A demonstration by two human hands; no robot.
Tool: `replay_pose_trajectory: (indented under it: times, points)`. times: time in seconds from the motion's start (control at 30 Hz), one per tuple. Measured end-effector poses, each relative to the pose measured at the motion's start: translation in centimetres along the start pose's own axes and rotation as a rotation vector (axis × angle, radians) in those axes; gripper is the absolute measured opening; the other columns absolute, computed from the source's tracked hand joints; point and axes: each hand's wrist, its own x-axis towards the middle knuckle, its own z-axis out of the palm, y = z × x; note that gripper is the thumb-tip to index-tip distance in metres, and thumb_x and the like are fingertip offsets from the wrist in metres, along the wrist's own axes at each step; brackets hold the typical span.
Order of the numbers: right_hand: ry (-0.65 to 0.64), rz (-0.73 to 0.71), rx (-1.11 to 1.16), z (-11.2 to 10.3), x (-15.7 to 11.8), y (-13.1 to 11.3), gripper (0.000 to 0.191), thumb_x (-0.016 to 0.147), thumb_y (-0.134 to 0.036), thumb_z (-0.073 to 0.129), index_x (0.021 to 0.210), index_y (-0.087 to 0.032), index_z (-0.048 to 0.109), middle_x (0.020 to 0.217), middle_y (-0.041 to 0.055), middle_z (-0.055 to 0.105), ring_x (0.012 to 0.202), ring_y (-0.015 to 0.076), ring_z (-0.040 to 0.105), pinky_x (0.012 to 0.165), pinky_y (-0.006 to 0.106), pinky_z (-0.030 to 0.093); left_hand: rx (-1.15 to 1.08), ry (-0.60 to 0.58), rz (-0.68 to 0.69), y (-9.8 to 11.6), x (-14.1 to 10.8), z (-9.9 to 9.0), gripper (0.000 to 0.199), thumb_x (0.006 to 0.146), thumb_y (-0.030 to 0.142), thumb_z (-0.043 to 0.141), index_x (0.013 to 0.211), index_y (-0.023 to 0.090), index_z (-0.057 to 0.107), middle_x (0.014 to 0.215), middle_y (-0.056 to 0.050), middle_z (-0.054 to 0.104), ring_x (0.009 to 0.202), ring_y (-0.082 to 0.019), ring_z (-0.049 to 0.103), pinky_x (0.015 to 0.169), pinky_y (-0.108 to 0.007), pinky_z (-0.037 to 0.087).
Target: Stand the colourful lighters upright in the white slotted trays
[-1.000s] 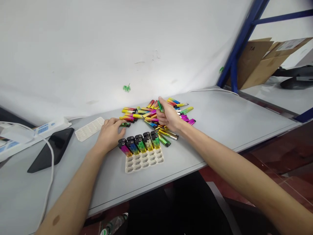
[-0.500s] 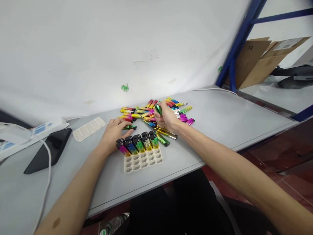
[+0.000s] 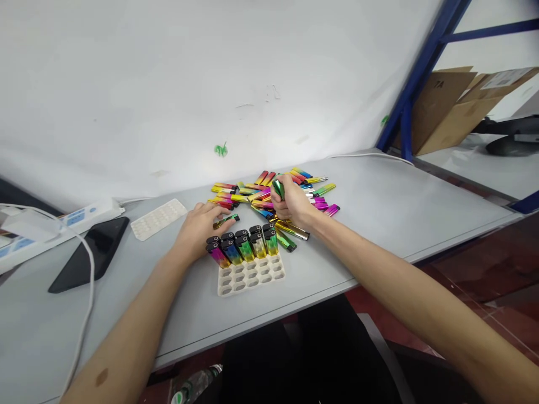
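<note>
My left hand rests low on the table, its thumb and fingers closing around a green lighter with a black top. Held in the fist of my right hand is another shiny green lighter, raised over a loose pile of metallic coloured lighters. In front of my hands stands a cream tray with rows of slots. Its far rows hold several upright lighters, black tops up; the near slots show bare.
A second cream tray lies flat at the left. Beside it are a black phone, a white power strip and a white cable. Cardboard boxes stand behind a blue frame. A bottle is below the table edge.
The view has shifted slightly, moving everything a little to the right. Under my left hand the green lighter has turned to a slant. My right hand still grips its lighter.
</note>
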Motion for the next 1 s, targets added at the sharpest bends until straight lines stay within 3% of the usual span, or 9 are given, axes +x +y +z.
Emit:
replay_pose_trajectory:
  times: [0.17,0.27,0.37,0.5,0.63,0.8,1.0]
  points:
    - [-0.019,-0.06,-0.021,0.1,0.0,0.3,0.052,0.1,-0.056,0.032,0.069,-0.02,0.05,0.047,-0.0082,0.026,0.039,0.0068,0.016,0.039,0.023,0.015,0.018,-0.043,-0.01,-0.2,-0.1,-0.1,0.042,0.094,0.053,0.048,0.111,0.023,0.072,0.11,-0.011,0.068,0.109,-0.033,0.055,0.097,-0.049,0.044]
    - [-0.017,-0.134,-0.042,0.1,0.1,0.4,0.041,0.099,-0.052,0.041,0.081,-0.019,0.058,0.055,-0.0057,0.04,0.043,0.0081,0.033,0.043,0.023,0.028,0.011,-0.045,0.01,-0.3,-0.2,0.0,0.04,0.094,0.051,0.048,0.11,0.024,0.072,0.111,-0.011,0.069,0.109,-0.033,0.055,0.097,-0.049,0.044]
    - [-0.049,-0.194,-0.103,0.0,-0.1,0.1,0.029,0.091,-0.047,0.06,0.082,-0.02,0.057,0.067,-0.0024,0.053,0.056,0.0106,0.05,0.053,0.025,0.041,0.003,-0.023,0.013,-0.1,-0.3,-0.1,0.035,0.092,0.049,0.051,0.105,0.023,0.07,0.11,-0.01,0.068,0.108,-0.032,0.055,0.096,-0.047,0.045]
    - [-0.064,-0.38,-0.346,-0.3,-0.7,-0.9,0.032,0.087,-0.046,0.068,0.074,-0.019,0.058,0.069,-0.0022,0.053,0.06,0.0097,0.046,0.057,0.026,0.037,-0.029,-0.036,-0.004,0.5,-0.3,-0.4,0.024,0.089,0.043,0.056,0.098,0.022,0.064,0.102,-0.009,0.069,0.102,-0.029,0.058,0.09,-0.043,0.047]
    - [0.03,-0.496,-0.574,-0.4,-1.8,-2.1,0.026,0.089,-0.043,0.065,0.086,-0.018,0.065,0.071,-0.001,0.057,0.063,0.0109,0.047,0.06,0.028,0.037,-0.056,-0.048,-0.041,1.1,-0.3,-0.6,0.02,0.088,0.04,0.057,0.097,0.023,0.06,0.098,-0.007,0.067,0.1,-0.027,0.06,0.086,-0.038,0.049]
    - [0.096,-0.62,-0.596,2.0,-5.1,-3.8,0.019,0.088,-0.033,0.066,0.102,-0.021,0.06,0.079,-0.0006,0.058,0.071,0.0128,0.056,0.061,0.027,0.041,-0.083,-0.052,-0.009,1.3,-0.3,-0.6,0.02,0.088,0.035,0.055,0.102,0.022,0.06,0.099,-0.007,0.067,0.105,-0.028,0.06,0.089,-0.039,0.049]
    - [-0.129,-0.617,-0.852,5.9,-9.1,-4.3,0.015,0.09,-0.031,0.066,0.103,-0.025,0.062,0.085,0.0009,0.064,0.076,0.0158,0.063,0.06,0.027,0.043,-0.161,-0.024,0.066,1.4,-0.8,-0.9,0.013,0.088,0.031,0.057,0.094,0.022,0.063,0.102,-0.004,0.069,0.103,-0.026,0.059,0.094,-0.04,0.049]
